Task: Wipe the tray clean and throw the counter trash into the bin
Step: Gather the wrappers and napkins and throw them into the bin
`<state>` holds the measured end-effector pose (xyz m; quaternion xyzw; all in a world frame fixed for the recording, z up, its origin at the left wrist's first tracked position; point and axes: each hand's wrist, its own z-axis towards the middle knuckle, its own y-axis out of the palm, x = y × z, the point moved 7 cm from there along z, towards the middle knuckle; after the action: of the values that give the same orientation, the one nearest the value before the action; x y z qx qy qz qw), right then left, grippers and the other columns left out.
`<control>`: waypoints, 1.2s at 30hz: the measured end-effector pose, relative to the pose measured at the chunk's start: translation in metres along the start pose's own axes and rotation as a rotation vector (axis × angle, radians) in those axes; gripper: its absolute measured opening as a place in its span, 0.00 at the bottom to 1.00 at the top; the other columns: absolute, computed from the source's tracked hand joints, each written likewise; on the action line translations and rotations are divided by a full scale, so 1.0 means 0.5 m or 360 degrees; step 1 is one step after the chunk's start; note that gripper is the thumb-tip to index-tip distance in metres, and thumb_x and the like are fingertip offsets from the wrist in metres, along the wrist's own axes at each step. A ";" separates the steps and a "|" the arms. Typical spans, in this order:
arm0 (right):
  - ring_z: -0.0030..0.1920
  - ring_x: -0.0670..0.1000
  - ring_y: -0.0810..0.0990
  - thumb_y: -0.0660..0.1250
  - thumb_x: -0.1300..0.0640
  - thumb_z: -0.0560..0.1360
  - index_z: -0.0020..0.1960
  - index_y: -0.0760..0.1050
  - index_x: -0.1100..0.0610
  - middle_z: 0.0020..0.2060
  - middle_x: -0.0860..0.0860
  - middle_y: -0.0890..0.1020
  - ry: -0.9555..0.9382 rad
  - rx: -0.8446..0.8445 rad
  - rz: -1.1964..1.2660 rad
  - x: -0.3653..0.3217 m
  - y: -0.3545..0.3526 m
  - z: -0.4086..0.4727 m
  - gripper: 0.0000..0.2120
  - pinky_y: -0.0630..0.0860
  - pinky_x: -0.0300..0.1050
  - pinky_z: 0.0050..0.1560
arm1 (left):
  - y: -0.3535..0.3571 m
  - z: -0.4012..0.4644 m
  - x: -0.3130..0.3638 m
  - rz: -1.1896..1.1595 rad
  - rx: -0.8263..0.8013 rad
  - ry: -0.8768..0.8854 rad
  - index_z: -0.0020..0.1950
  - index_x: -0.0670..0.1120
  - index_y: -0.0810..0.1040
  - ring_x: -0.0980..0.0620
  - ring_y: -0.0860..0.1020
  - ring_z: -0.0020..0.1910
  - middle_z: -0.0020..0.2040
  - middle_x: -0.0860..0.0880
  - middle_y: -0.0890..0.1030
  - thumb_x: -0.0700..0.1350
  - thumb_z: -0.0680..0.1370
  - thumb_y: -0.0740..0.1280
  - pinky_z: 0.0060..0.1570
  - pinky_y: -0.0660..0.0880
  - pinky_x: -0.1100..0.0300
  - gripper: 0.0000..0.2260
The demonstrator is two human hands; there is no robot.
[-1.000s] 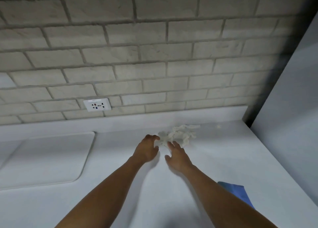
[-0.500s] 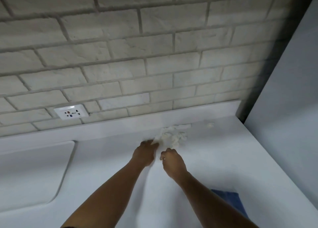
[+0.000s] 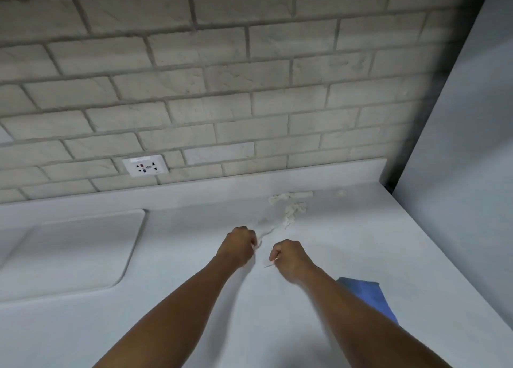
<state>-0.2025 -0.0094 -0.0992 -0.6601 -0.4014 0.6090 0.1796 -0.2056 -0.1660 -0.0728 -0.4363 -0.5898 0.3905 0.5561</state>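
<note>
Both hands are curled into loose fists mid-counter: the left hand (image 3: 239,246) pinches the near end of a stringy bit of paper trash (image 3: 291,211), and the right hand (image 3: 288,258) nips a tiny scrap, probably gathering bits before binning them. The rest of the shreds sit toward the counter's (image 3: 180,298) back right corner. The tray (image 3: 69,254) is by the left edge, a blue cloth (image 3: 369,298) near the right edge, no bin in sight.

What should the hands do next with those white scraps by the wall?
Probably reach forward again for the white crumpled paper scraps left near the backsplash. Both the left hand and right hand are curled, seemingly on small bits, yet most scraps remain on the white counter.
</note>
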 end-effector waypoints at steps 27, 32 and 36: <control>0.37 0.50 0.83 0.69 0.67 0.73 0.50 0.83 0.56 0.42 0.55 0.84 0.0519 0.0328 0.1218 0.177 0.023 -0.664 0.09 0.82 0.46 0.45 | 0.139 -0.543 0.322 -0.0587 -0.0296 0.0847 0.56 0.49 0.78 0.54 0.79 0.44 0.50 0.51 0.83 0.44 0.75 0.69 0.44 0.73 0.63 0.10; 0.37 0.51 0.84 0.71 0.68 0.71 0.48 0.82 0.59 0.42 0.58 0.85 0.0742 0.0523 0.1215 0.321 -0.001 -0.807 0.07 0.81 0.43 0.40 | 0.241 -0.615 0.469 -0.0585 -0.0460 0.0988 0.56 0.49 0.81 0.52 0.79 0.47 0.50 0.50 0.83 0.44 0.73 0.72 0.48 0.74 0.60 0.11; 0.34 0.48 0.83 0.71 0.67 0.72 0.48 0.82 0.58 0.41 0.55 0.85 0.0970 0.0618 0.1143 0.438 -0.004 -0.905 0.08 0.78 0.37 0.34 | 0.329 -0.665 0.553 -0.0562 -0.0594 0.1023 0.52 0.48 0.81 0.53 0.78 0.45 0.48 0.50 0.82 0.45 0.71 0.73 0.45 0.72 0.60 0.10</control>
<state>0.2119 0.2700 -0.1544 -0.8586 0.0419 0.4753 0.1873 0.1389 0.1400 -0.1156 -0.5215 -0.5125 0.0191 0.6819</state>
